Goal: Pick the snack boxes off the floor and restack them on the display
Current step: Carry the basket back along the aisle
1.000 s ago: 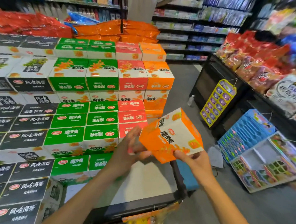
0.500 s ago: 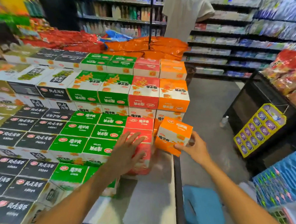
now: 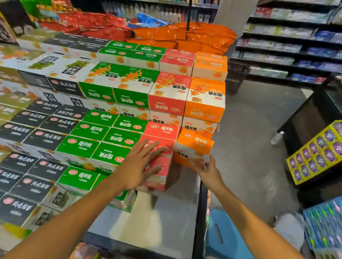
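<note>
Fingers of my left hand (image 3: 139, 163) spread flat on the red box (image 3: 159, 168); my right hand (image 3: 208, 170) grips the orange box (image 3: 193, 148).

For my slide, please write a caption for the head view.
Right hand sets orange box beside red boxes steadied by left hand.

two hands are showing, the left grip (image 3: 138, 163) and the right grip (image 3: 207, 170). beside the blue stool (image 3: 226, 239), the only stool showing, the table (image 3: 181, 219) is carrying stepped stacks: about five orange boxes (image 3: 205, 99), roughly six red boxes (image 3: 169, 91), about a dozen green boxes (image 3: 109, 155), and many black boxes (image 3: 32, 187), too blurred for counting.
</note>
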The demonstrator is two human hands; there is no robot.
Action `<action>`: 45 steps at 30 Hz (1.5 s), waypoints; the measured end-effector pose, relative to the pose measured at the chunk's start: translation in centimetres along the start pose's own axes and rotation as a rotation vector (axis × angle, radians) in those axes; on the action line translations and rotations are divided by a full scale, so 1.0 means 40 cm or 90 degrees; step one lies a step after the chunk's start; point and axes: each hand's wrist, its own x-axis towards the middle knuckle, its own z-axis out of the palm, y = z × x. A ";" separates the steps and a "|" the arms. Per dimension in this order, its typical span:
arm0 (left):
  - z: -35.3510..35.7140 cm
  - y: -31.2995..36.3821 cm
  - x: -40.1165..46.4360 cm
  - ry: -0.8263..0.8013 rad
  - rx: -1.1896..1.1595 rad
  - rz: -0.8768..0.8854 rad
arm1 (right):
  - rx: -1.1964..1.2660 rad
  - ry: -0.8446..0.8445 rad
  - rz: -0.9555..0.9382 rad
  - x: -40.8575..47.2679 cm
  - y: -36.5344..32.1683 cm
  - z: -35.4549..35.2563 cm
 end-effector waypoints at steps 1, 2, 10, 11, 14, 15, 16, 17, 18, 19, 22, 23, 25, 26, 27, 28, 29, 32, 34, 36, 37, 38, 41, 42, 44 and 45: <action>0.000 0.000 0.000 -0.005 -0.004 -0.004 | 0.000 0.004 0.004 0.004 -0.002 0.014; -0.001 0.001 0.000 -0.010 -0.010 -0.009 | 0.001 0.014 0.007 0.010 -0.010 0.023; 0.001 0.003 -0.001 -0.007 -0.003 -0.008 | -0.069 0.062 0.064 0.073 -0.048 0.040; 0.000 0.004 0.000 -0.009 -0.004 -0.008 | -0.069 0.051 0.061 0.071 -0.052 0.034; -0.011 0.008 0.001 -0.025 -0.022 -0.011 | -0.008 0.001 0.061 0.075 -0.039 0.002; -0.015 0.010 0.002 -0.032 -0.030 -0.020 | 0.003 -0.015 0.059 0.068 -0.034 -0.011; -0.021 0.015 0.001 -0.038 -0.039 -0.031 | -0.005 -0.022 0.053 0.045 -0.043 -0.025; -0.029 0.019 0.001 -0.039 -0.051 -0.048 | -0.017 -0.022 0.042 0.013 -0.061 -0.035; -0.040 0.026 -0.001 -0.032 -0.069 -0.068 | -0.027 -0.015 0.029 -0.015 -0.070 -0.045; -0.053 0.031 -0.008 -0.021 -0.094 -0.089 | -0.034 0.005 0.024 -0.045 -0.078 -0.059; -0.107 0.040 -0.070 0.032 -0.120 -0.101 | -0.068 0.084 -0.044 -0.145 -0.115 -0.069; -0.127 0.038 -0.104 0.046 -0.117 -0.090 | -0.089 0.101 -0.082 -0.174 -0.128 -0.063; -0.164 0.025 -0.188 0.056 -0.097 -0.074 | -0.115 0.111 -0.163 -0.227 -0.166 -0.030; -0.182 0.014 -0.239 0.058 -0.079 -0.078 | -0.129 0.099 -0.201 -0.256 -0.190 -0.001; -0.197 -0.003 -0.295 0.057 -0.061 -0.091 | -0.148 0.082 -0.234 -0.284 -0.214 0.037; -0.214 -0.021 -0.356 0.056 -0.041 -0.106 | -0.170 0.063 -0.267 -0.313 -0.236 0.081; -0.229 -0.044 -0.422 0.051 -0.021 -0.125 | -0.194 0.035 -0.301 -0.345 -0.258 0.132; -0.277 -0.117 -0.644 0.038 0.046 -0.180 | -0.276 -0.044 -0.415 -0.450 -0.315 0.313; -0.304 -0.159 -0.817 0.037 0.061 -0.236 | -0.340 -0.119 -0.467 -0.527 -0.349 0.453; -0.313 -0.199 -1.005 0.042 0.071 -0.303 | -0.395 -0.205 -0.470 -0.613 -0.371 0.603; -0.311 -0.216 -1.102 0.045 0.083 -0.337 | -0.411 -0.246 -0.470 -0.659 -0.377 0.678; -0.307 -0.231 -1.201 0.047 0.098 -0.368 | -0.421 -0.290 -0.482 -0.701 -0.377 0.753; -0.278 -0.250 -1.489 0.016 0.103 -0.487 | -0.487 -0.433 -0.544 -0.819 -0.353 0.961; -0.264 -0.249 -1.575 -0.009 0.087 -0.523 | -0.513 -0.480 -0.553 -0.851 -0.342 1.018; -0.233 -0.231 -1.750 -0.028 0.043 -0.608 | -0.564 -0.572 -0.574 -0.922 -0.317 1.127; -0.215 -0.215 -1.833 -0.030 0.028 -0.658 | -0.591 -0.609 -0.585 -0.956 -0.305 1.175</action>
